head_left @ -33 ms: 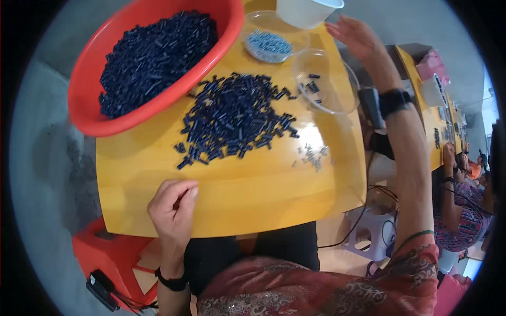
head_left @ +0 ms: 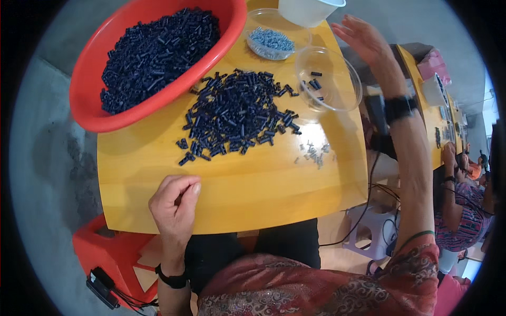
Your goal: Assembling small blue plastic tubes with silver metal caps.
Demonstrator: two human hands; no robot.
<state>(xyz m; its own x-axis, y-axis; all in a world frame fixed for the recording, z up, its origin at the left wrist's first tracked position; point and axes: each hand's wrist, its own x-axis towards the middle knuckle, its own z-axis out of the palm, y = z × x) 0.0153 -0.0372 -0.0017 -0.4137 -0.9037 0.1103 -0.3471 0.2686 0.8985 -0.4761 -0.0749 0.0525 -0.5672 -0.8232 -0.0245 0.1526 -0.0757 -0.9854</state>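
My left hand [head_left: 175, 204] rests at the front left of the yellow table [head_left: 247, 195], fingers curled and thumb pressed against the index finger. Whatever it may hold is hidden. My right arm reaches far to the right; my right hand [head_left: 362, 39] is open, fingers stretched, beside a white container [head_left: 308, 13] at the back. Between the hands lies a loose pile of small dark tube-shaped pieces [head_left: 237, 113]. Right of it, a round clear dish [head_left: 345, 100] holds several such pieces, and a small heap of tiny metal parts [head_left: 315, 154] lies in front.
A big red basin [head_left: 89, 124] full of similar dark pieces stands at the back left. A clear bowl [head_left: 270, 43] holds many small silvery parts. A red stool [head_left: 118, 247] and a white stool [head_left: 369, 231] stand below the table. Other people sit at a table on the right.
The whole view has shifted slightly, with the table's contents a little higher in the picture. Both hands keep nearly the same pose.
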